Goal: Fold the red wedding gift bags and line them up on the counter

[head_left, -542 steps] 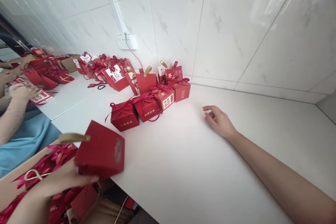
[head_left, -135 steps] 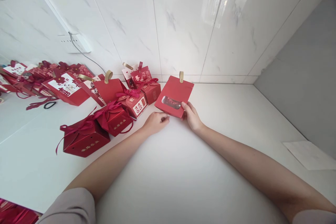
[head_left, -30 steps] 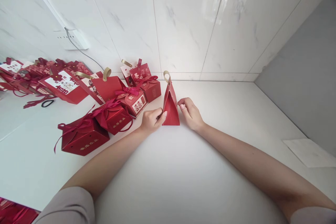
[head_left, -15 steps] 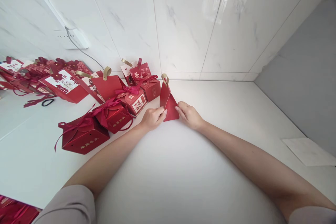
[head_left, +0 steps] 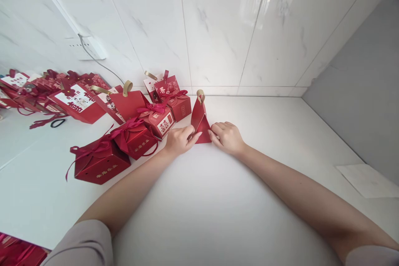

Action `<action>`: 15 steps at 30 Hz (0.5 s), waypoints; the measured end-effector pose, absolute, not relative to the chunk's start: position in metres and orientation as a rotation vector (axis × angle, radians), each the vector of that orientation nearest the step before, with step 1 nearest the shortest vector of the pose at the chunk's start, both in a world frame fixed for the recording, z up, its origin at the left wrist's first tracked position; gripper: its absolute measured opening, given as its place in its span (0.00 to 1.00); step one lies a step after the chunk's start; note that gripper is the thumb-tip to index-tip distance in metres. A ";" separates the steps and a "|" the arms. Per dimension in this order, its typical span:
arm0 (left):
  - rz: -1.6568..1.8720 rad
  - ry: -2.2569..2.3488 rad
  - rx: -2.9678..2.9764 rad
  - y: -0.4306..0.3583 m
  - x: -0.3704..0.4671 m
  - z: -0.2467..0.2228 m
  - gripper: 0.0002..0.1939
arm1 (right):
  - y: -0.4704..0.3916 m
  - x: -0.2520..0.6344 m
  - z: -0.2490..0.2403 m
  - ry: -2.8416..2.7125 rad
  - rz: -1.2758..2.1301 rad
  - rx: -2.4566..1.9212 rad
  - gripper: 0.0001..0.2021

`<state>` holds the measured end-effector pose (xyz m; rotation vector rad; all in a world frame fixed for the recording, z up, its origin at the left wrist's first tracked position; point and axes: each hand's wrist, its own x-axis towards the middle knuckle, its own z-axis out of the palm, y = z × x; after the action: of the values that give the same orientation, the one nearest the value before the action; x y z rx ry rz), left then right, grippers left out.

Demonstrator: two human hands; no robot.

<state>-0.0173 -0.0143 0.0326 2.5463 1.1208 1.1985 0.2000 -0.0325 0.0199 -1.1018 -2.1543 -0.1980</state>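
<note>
So both hands are working on one little red paper box (head_left: 201,120) that's sitting on the white counter (head_left: 218,199), pretty close to the tiled back wall (head_left: 218,29). It's looking half-shaped right now: the sides are leaning in to a narrow top, so from this angle it's reading as a tall triangle, with a gold loop handle (head_left: 200,95) poking up at the peak and a folded triangular flap facing the camera near the bottom. Plain matte red, no print that I can make out on this side. The left hand (head_left: 179,139) is pinching the lower left corner, fingers curled in tight with the fingertips pressing on the card. The right hand (head_left: 227,136) is doing the same at the lower right corner, fingers bent and closing on the edge of that flap. Both wrists are resting on the counter. Just to the left, a row of finished red boxes with ribbon bows (head_left: 134,137) is running diagonally back toward the wall, the nearest of them almost touching the left hand. Further left, a bigger heap of red bags and boxes (head_left: 71,99) is sitting under a white wall socket (head_left: 90,48) with a cord hanging off it. A sheet of white paper (head_left: 368,181) is lying well apart at the right.
</note>
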 end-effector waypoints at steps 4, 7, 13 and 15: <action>1.220 1.167 2.583 -0.017 -0.013 0.041 0.13 | -0.034 0.197 0.022 -2.083 -0.239 -1.198 0.17; 1.199 1.158 2.568 -0.020 -0.009 0.047 0.13 | -0.032 0.198 0.024 -2.104 -0.277 -1.200 0.18; 1.188 1.129 2.655 -0.024 -0.005 0.054 0.15 | -0.034 0.199 0.031 -2.151 -0.360 -1.138 0.20; 1.242 1.090 2.869 -0.023 -0.005 0.054 0.15 | -0.034 0.199 0.032 -2.148 -0.396 -1.110 0.21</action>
<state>-0.0047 -0.0232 0.0538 2.8689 1.0898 1.2423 0.1994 -0.0340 0.0320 -1.1101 -2.1482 -0.3956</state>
